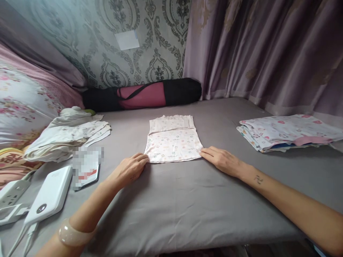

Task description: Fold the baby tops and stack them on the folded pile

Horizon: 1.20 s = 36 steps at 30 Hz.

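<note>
A small pale pink printed garment [174, 144] lies flat on the grey sheet, its far part folded over toward me in a layer. Its exact kind is hard to make out. At the near left corner, my left hand [134, 166] is closed with its fingertips on the fabric. My right hand [221, 160] pinches the near right corner in the same way. The near edge runs nearly straight between both hands. My thumbs are mostly hidden.
Folded printed clothes [284, 132] are piled at right; whitish clothes [66, 134] lie loosely at left. Nearer on the left are a white power bank [49, 194] with cables, a power strip [13, 192] and a blurred phone-like object [87, 169]. A black-and-maroon bag [144, 95] lies along the wall.
</note>
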### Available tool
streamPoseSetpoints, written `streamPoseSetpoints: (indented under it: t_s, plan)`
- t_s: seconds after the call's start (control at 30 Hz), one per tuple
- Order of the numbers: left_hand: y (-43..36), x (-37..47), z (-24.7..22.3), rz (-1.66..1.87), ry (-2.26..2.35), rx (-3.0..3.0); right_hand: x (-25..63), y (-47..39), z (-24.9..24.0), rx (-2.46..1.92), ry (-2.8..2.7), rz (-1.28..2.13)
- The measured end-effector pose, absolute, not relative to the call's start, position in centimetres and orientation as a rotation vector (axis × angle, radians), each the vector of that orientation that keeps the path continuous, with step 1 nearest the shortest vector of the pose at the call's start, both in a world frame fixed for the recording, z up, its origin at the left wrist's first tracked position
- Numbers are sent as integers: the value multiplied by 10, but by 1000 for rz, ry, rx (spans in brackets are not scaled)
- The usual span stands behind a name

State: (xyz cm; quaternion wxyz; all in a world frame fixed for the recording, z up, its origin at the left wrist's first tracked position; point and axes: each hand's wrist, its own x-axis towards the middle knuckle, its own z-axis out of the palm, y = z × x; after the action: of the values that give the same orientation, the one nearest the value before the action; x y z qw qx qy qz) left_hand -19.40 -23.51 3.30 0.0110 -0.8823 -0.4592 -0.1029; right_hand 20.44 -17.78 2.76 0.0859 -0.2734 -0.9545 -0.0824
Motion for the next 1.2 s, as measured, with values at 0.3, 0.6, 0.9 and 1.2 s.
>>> streamPoseSetpoints:
  t_s: [0.3,0.6,0.9,1.2]
  plan:
    - [-224,-192,27,-389,-1380,-2738,193,-167,32,-943,-2749,-83]
    - [-220,-205,29,-476,-1441,-2797,194,-156,32,-837,-2626,201]
    - [-221,-204,63,-554,-1478,-2759,202,-156,69,-809,-2651,146]
    - [-253,-198,78,-490,-1447,-2872,215,-178,80,-765,-2755,170]
